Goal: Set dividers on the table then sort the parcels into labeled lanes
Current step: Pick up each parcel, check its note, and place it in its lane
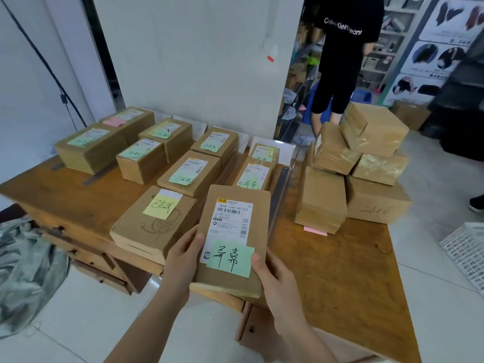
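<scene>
I found rows of parcels (188, 171) on the table's (340, 271) left; a divider (284, 195) stood right of them, a stack (361, 163) beyond it.

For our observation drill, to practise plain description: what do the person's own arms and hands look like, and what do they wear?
Nothing worn shows. The left hand and right hand have no gloves, rings or markings. The left forearm and right forearm are bare to the frame's edge: no sleeve, watch or band.

You're in a shipping stockroom: brown cardboard parcels (189, 175) with printed labels crowd a wooden table (340, 273), grey stock shelves (380, 64) and product posters (445, 51) behind.
</scene>
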